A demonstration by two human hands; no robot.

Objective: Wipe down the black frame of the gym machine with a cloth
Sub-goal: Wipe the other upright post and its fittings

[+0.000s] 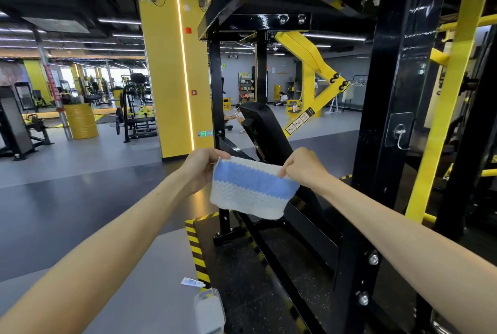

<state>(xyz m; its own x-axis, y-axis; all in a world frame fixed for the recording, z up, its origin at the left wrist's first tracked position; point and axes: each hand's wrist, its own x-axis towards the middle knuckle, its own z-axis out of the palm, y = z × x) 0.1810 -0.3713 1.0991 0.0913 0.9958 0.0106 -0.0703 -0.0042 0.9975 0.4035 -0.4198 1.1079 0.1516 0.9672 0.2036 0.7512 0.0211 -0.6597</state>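
Our fingers [284,170] pinched the 2 top corners of 1 cloth [252,191]. The left hand [200,169] gripped the left corner and the right hand [302,168] the right, with thumbs and fingertips closed on the fabric. The cloth, white with 1 blue band, hung spread in the air between our 2 hands. It was in front of the gym machine's black frame [390,86] and apart from its near upright. That upright carried 1 adhesive hook [400,132] and, lower down, 2 bolts [373,258]. Hazard tape [195,250] edged the mat beneath.
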